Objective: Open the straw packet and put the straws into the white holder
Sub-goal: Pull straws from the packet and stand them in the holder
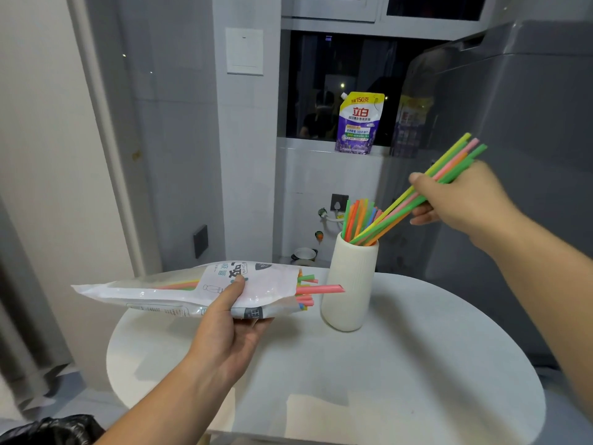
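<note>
The right hand (465,200) pinches the light, probably slick straws (449,162) mid-length, their tips in the white holder (349,284) near the desk's (385,364) far edge. The left hand (224,329) grips the limp straw packet (179,290) at its middle.

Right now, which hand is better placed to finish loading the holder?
Right: the right hand grips a straw bunch whose lower ends already sit in the white holder; the left hand holds the packet.

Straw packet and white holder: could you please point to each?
straw packet (154,295): head view, clear plastic face.
white holder (351,303): head view, ribbed front wall.
</note>
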The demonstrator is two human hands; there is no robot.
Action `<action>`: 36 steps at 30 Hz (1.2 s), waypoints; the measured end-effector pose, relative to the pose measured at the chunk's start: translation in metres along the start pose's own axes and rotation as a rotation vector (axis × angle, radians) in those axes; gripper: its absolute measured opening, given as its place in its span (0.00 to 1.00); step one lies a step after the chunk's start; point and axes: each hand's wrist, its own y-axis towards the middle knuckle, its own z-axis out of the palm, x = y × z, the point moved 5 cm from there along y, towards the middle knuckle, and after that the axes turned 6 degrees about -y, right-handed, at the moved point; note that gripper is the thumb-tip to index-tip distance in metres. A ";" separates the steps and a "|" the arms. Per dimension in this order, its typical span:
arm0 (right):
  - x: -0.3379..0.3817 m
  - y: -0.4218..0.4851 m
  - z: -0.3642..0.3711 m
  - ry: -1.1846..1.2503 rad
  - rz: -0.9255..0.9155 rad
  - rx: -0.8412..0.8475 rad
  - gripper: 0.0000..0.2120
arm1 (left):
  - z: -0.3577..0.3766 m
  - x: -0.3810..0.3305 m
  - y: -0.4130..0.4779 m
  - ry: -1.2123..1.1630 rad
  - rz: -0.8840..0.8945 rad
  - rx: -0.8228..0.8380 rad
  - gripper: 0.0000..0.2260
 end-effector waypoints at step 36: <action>-0.004 0.018 0.100 -0.731 -0.352 0.315 0.28 | 0.004 0.001 -0.005 0.045 -0.001 0.004 0.13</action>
